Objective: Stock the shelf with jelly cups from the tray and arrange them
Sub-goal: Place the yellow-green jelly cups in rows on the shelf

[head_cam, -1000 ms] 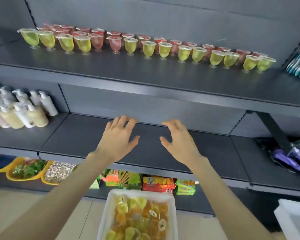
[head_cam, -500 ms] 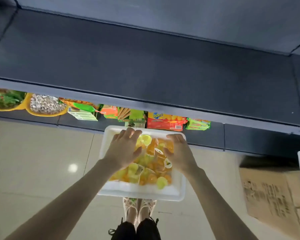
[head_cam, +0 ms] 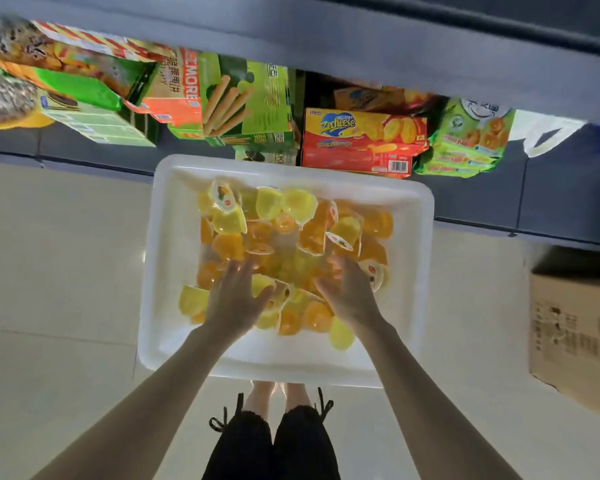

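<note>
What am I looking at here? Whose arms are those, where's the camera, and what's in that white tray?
There is no machine here. A person wears a camera on their head, and it looks forward and down, so you see their own arms, legs and feet from above. This is the only view.

The white tray in front of them holds a loose pile of yellow and orange jelly cups, lying at all angles. The left hand and right hand reach into the pile with fingers spread. Neither seems to have a grip on a cup yet, though the fingertips are blurred.

Beyond the tray, snack boxes sit on a low shelf. A cardboard box stands on the floor to the right.
</note>
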Action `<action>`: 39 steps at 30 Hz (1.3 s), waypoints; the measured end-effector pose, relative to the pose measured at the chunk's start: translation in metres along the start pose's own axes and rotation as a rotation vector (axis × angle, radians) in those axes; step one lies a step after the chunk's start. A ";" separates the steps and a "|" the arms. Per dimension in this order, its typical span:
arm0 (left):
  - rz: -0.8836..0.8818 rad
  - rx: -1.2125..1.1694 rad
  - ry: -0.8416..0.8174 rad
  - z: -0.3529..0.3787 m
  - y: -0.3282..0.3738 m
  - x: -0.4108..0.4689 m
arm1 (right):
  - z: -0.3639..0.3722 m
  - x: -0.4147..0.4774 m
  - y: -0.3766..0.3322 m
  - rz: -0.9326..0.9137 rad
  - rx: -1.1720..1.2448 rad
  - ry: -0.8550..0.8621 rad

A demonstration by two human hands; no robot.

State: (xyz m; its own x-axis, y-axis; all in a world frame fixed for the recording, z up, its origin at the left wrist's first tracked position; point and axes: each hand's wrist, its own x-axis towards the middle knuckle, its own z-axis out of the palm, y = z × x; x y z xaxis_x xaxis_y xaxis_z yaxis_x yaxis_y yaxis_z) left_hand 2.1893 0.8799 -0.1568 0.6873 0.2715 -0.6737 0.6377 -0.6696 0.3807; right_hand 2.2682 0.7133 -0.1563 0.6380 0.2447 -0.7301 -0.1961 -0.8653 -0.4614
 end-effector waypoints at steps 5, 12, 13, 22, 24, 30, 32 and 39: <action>-0.039 -0.035 0.046 0.027 -0.017 0.012 | 0.029 0.023 0.004 0.051 0.163 0.043; -0.023 0.034 0.158 0.038 -0.023 0.023 | 0.057 0.041 0.002 0.181 0.249 0.193; -0.002 0.049 0.166 0.040 -0.025 0.023 | 0.060 0.044 0.000 0.208 0.251 0.216; 0.080 0.034 0.068 0.028 -0.024 0.027 | 0.064 0.043 0.002 0.206 0.359 0.316; 0.070 -0.033 0.042 0.023 -0.022 0.025 | 0.059 0.033 0.004 0.205 0.474 0.252; -0.019 -0.391 0.039 0.007 -0.021 -0.007 | 0.038 -0.013 0.000 0.115 0.693 0.121; -0.142 -0.601 0.056 -0.004 -0.016 -0.022 | 0.028 -0.031 -0.009 0.116 0.763 0.056; -0.215 -1.282 0.084 -0.090 0.038 -0.096 | -0.046 -0.105 -0.070 0.052 1.100 -0.074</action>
State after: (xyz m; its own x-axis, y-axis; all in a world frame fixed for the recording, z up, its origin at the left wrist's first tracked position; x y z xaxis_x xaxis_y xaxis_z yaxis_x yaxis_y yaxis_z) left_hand 2.1787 0.8910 -0.0206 0.5202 0.3633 -0.7729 0.5810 0.5128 0.6321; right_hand 2.2493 0.7278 -0.0247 0.5708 0.2770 -0.7730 -0.8004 -0.0223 -0.5990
